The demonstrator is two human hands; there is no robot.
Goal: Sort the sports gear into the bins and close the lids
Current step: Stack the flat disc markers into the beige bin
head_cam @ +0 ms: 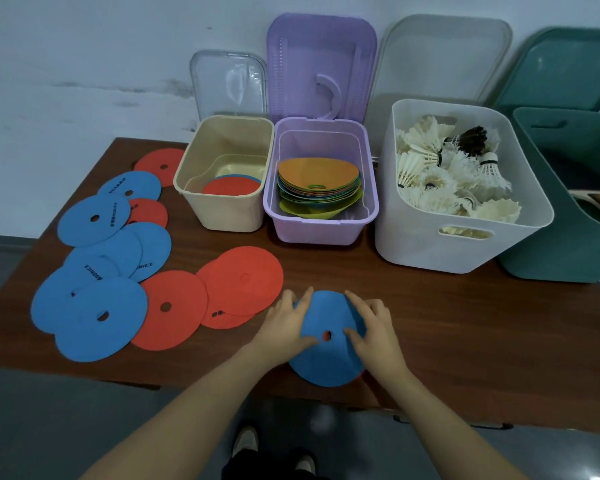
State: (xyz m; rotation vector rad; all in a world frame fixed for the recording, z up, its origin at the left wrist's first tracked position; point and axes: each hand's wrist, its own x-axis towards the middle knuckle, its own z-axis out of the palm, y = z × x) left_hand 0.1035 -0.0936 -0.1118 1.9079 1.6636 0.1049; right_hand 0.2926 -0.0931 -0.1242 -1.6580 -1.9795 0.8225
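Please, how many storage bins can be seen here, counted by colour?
Beige bin: 1
Purple bin: 1
White bin: 1
Green bin: 1
Total: 4

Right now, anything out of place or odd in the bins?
One thing: a dark-feathered shuttlecock sits among the white ones in the white bin. It belongs there; only its colour differs. No spill or damage shows, and all lids are off.
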